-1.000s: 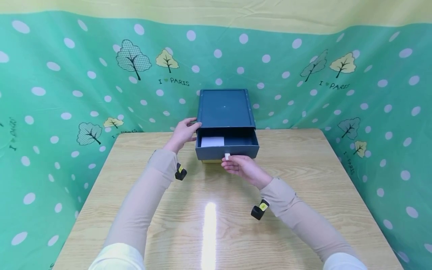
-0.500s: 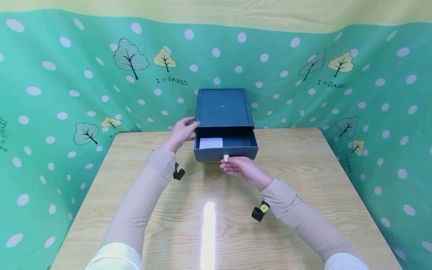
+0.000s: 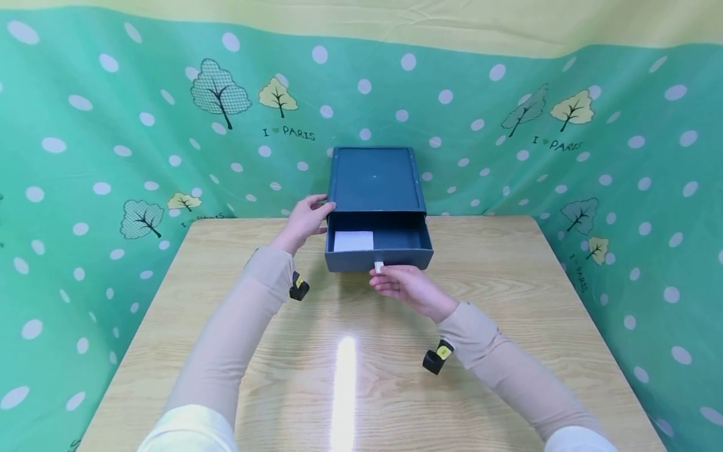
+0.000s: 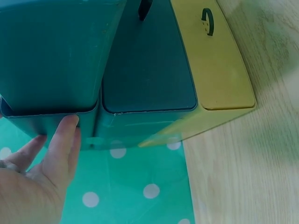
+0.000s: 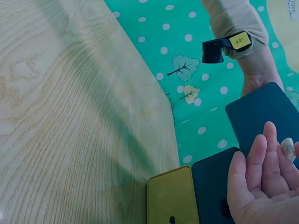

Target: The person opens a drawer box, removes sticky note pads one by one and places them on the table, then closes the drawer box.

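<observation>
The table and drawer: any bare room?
The table is bare between the forearms and right of the drawer; the drawer, right of its white rectangle. Crowded: drawer front, at the right hand; cabinet's left side, at the left hand.

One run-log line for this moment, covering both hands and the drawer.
left hand: touching left side of cabinet; right hand: pinching white tab; top drawer: open; white item: inside, left

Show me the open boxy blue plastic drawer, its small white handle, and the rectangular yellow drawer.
Blue drawer (image 3: pixel 361 260): head view, front panel.
White handle (image 3: pixel 379 267): head view, uncovered part.
Yellow drawer (image 4: pixel 216 65): left wrist view, front.
</observation>
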`<action>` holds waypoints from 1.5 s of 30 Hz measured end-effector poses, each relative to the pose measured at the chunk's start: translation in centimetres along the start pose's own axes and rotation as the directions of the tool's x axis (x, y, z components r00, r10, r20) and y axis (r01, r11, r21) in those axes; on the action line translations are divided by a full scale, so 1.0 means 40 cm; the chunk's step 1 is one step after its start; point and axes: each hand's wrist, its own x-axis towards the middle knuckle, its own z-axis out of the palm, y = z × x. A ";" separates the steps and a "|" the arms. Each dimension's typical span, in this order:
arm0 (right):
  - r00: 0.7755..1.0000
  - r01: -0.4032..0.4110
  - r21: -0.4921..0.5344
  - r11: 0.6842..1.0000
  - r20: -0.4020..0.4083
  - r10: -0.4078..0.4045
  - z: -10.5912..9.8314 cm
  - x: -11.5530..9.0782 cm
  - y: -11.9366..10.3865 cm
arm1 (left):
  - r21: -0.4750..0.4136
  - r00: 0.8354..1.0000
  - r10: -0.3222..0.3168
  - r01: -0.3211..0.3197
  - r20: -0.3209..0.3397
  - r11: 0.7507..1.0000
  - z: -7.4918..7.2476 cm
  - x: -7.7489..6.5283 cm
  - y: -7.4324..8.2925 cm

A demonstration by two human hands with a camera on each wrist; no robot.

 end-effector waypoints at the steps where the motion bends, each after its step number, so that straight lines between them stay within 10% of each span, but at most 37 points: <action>1: 1.000 -0.007 -0.003 1.000 -0.005 0.007 0.000 0.000 0.000 | 0.001 1.000 -0.001 0.001 -0.002 1.000 0.000 -0.001 0.000; 45: 0.999 -0.037 -0.092 0.995 -0.035 0.034 0.028 -0.041 0.006 | -0.043 1.000 0.005 -0.004 0.009 0.999 -0.005 -0.001 -0.011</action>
